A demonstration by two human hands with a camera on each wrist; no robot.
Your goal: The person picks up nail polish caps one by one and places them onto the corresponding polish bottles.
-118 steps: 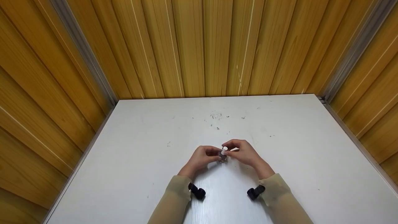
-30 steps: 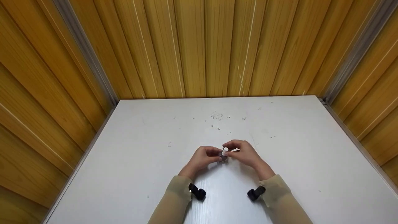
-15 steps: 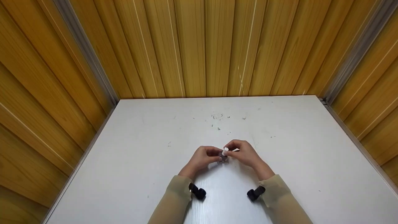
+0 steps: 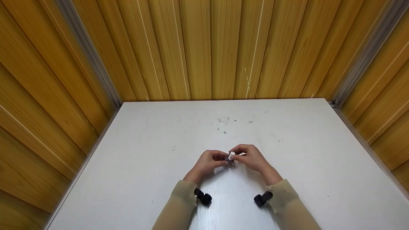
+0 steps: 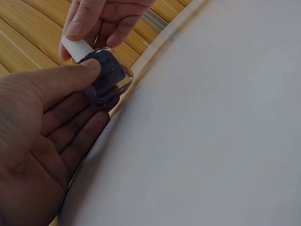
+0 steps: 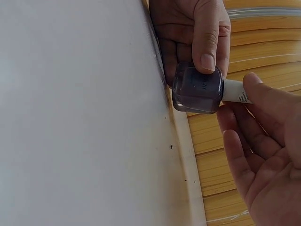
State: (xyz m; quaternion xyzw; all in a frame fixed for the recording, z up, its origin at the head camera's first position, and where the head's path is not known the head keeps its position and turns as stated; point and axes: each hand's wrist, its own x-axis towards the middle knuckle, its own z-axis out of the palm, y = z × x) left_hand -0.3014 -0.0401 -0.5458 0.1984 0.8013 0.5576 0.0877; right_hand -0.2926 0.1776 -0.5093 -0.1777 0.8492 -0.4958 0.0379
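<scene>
A small nail polish bottle [image 6: 200, 92] of clear glass with dark purple-grey polish is held between both hands, its white cap [image 6: 234, 91] at the top. My left hand [image 4: 207, 162] grips the glass body, thumb on the front face and fingers behind, as the left wrist view shows. With thumb and fingers my right hand [image 4: 252, 158] pinches the cap. Cap and bottle sit together with no gap visible in the right wrist view. Some lettering shows on the bottle's front [image 5: 109, 70]. In the head view the bottle tilts slightly, cap up, close over the table.
The white table [image 4: 153, 127] carries scattered dark specks and scuffs [image 4: 223, 120] beyond the hands. Yellow wood-look panels [image 4: 204, 48] stand behind and at both sides. A small black wrist camera [image 4: 204, 198] is on the left sleeve, another camera [image 4: 262, 198] on the right.
Both hands stay at almost the same place with the bottle between them. The right fingers on the cap have shifted very slightly.
</scene>
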